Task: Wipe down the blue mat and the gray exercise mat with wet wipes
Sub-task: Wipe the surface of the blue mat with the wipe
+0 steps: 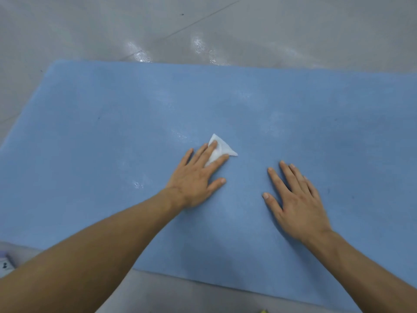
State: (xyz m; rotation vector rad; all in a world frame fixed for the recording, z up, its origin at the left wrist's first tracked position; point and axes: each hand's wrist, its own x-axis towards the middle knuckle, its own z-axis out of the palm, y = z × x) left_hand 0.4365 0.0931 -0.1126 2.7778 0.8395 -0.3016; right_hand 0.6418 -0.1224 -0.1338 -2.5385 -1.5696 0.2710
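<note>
A blue mat (316,105) lies flat on the floor and fills most of the view. My left hand (196,177) lies flat on it near the middle, its straight fingers pressing a folded white wet wipe (222,149) against the mat; part of the wipe sticks out beyond the fingertips. My right hand (295,199) rests palm down on the mat to the right, fingers spread and straight, holding nothing. Damp shiny patches show on the mat above and left of the wipe. The gray exercise mat is not in view.
Gray glossy floor (203,26) surrounds the mat beyond its far edge and along its near edge. A small purple and white object (5,263) peeks in at the lower left edge. A yellow speck (262,311) shows at the bottom edge.
</note>
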